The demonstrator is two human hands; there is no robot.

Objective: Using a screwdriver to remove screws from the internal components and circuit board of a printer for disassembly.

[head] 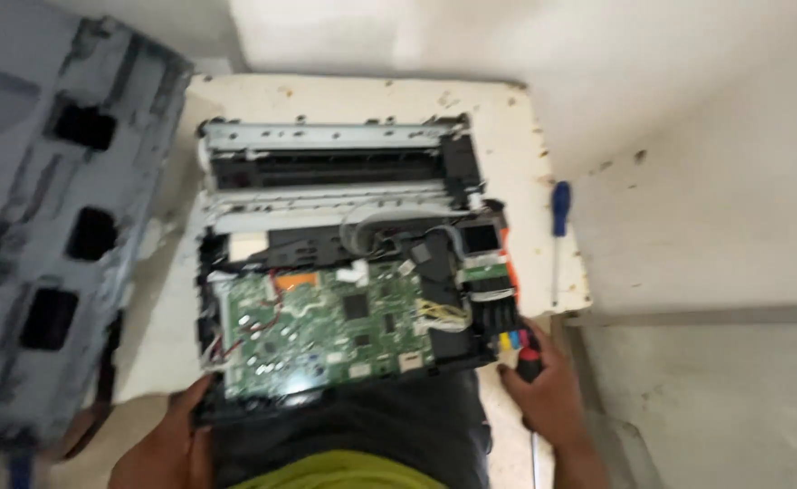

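As gripped: printer between hands.

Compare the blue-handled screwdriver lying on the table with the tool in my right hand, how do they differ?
The blue-handled screwdriver lies loose on the white table, touched by nobody; the red-and-black-handled tool is gripped in the right hand. The blue one shows its whole thin shaft, running toward you; the held tool shows only its handle end. The blue one sits clear of the opened printer; the held one is at the printer's near right corner. Both look like hand tools.
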